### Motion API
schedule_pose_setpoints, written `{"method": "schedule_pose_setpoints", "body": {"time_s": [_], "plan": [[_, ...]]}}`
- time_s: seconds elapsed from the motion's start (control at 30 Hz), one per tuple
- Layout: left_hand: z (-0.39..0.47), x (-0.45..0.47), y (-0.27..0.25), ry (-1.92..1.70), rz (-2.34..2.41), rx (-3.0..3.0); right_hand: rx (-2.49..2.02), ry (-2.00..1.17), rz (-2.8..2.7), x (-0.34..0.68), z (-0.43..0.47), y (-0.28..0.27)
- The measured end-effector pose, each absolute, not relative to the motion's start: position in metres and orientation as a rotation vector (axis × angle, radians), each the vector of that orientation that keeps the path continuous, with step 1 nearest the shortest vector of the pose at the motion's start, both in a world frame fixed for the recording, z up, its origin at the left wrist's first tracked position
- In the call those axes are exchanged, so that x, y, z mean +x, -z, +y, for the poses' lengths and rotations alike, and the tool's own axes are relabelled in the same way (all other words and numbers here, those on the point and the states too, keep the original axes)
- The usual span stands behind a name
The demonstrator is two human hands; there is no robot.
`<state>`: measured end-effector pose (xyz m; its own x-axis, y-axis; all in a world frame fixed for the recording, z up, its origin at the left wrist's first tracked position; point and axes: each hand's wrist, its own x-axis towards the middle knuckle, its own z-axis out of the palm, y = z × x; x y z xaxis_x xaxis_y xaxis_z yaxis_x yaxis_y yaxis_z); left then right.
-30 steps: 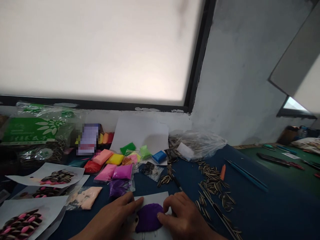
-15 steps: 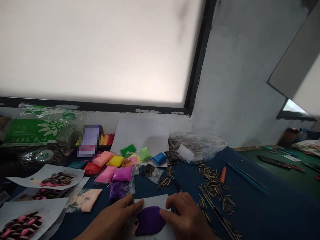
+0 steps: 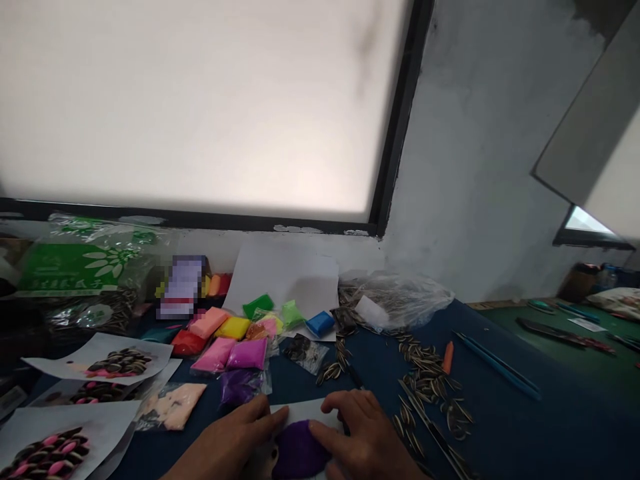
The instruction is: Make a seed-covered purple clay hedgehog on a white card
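A purple clay shape (image 3: 301, 450) lies flattened on a white sheet of paper (image 3: 305, 408) at the bottom centre. At its left end is a small pale piece with a dark dot. My left hand (image 3: 247, 427) holds the sheet at its left side, thumb over the paper and the other fingers mostly hidden. From the right, my right hand (image 3: 357, 427) touches the purple clay with its thumb. Its other fingers arch apart over the paper's right edge, holding nothing. The lower part of the sheet is cut off by the frame.
Clay packets (image 3: 247, 353) in several colours lie behind the hands. Finished-looking seed pictures (image 3: 117, 360) are at left. Loose sunflower seeds (image 3: 425, 367), metal tweezers (image 3: 430, 427), an orange stick (image 3: 447, 358) and blue tweezers (image 3: 500, 367) lie at right. Seed bags (image 3: 400, 300) line the wall.
My right thumb has moved left across the purple clay, and the right fingers have spread a little. My left hand keeps its place on the paper. The view has shifted slightly.
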<state>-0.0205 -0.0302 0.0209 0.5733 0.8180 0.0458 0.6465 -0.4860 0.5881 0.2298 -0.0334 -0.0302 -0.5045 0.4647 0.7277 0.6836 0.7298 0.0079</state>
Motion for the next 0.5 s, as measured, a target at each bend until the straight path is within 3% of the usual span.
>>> {"method": "schedule_pose_setpoints", "body": {"time_s": [0.5], "plan": [[-0.029, -0.026, -0.017, -0.482, 1.145, 2.233, -0.942, 0.309, -2.244, 0.233, -0.034, 0.029]]}}
